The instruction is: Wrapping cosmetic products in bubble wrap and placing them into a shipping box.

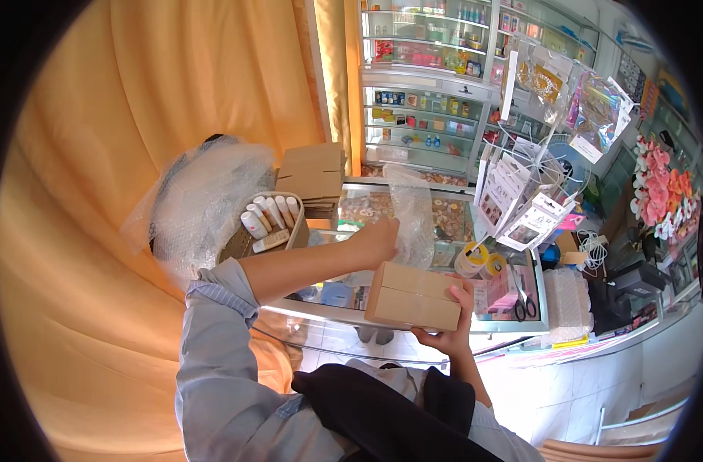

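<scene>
My right hand (452, 323) grips the right end of a small closed cardboard box (415, 297), thumb and fingers on opposite edges, over the counter's front edge. My left arm reaches across the counter. Its curled left hand (380, 241) is at the side of a sheet of bubble wrap (412, 216) and seems to pinch it, though the fingertips are hidden. Left of that arm, an oval basket (301, 234) holds several white-capped bottles (276, 211) and a tube (270, 240). Behind the basket lies a stack of flat cardboard boxes (311, 170).
A large bubble wrap roll (207, 190) stands at the left by a yellow curtain (155, 69). On the glass counter (334, 238) are tape rolls (471, 260) and black-handled scissors (523, 306). A display rack (536, 164) rises at the right. A bubble-wrapped parcel (566, 303) sits beyond the scissors.
</scene>
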{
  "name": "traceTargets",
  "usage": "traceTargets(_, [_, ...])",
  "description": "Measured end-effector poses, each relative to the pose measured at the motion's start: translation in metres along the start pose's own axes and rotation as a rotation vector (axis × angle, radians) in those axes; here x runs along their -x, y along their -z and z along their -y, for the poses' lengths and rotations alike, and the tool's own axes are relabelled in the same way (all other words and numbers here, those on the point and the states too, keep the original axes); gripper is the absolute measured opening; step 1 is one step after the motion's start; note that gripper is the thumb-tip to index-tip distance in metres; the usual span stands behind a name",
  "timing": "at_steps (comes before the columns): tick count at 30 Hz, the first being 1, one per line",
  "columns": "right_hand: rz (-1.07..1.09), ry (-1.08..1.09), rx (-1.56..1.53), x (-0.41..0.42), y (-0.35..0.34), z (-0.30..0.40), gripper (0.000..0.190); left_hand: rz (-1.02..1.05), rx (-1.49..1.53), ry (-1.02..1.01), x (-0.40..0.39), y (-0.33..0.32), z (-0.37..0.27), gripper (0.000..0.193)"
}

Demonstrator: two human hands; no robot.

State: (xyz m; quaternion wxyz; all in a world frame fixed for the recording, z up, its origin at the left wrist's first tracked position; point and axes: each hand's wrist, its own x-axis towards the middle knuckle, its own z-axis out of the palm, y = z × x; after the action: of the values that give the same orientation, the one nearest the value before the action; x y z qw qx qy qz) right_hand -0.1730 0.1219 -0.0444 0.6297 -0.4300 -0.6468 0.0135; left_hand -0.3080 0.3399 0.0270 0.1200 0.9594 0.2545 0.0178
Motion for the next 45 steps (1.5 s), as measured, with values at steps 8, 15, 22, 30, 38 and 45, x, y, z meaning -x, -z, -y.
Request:
traceTargets(8, [-0.036, -0.004, -0.027, 0.002, 0.000, -0.001, 0.102, 0.205, -0.153, 0.087, -0.024, -0.004, 0.035, 0.044])
traceTargets(15, [-0.032, -0.001, -0.039, 0.003, 0.001, -0.003, 0.104, -0.150, -0.073, 0.141, -0.005, 0.024, 0.018, 0.040])
traceTargets(22, [-0.040, -0.027, -0.046, 0.002, 0.002, -0.001, 0.104, -0.274, 0.418, 0.321, -0.017, 0.101, 0.036, 0.030])
traceTargets(30, [-0.074, -0.051, -0.066, 0.002, 0.000, -0.001, 0.104, -0.214, 1.438, 0.342, -0.043, 0.127, 0.055, 0.035])
traceTargets(38, [-0.099, -0.062, -0.064, 0.003, 0.001, -0.001, 0.104, -0.103, 1.309, 0.094, -0.064, 0.151, 0.068, 0.028])
traceTargets(45, [-0.066, -0.048, -0.075, 0.001, -0.002, 0.003, 0.103, -0.189, 0.866, 0.219, -0.102, 0.129, 0.091, 0.025])
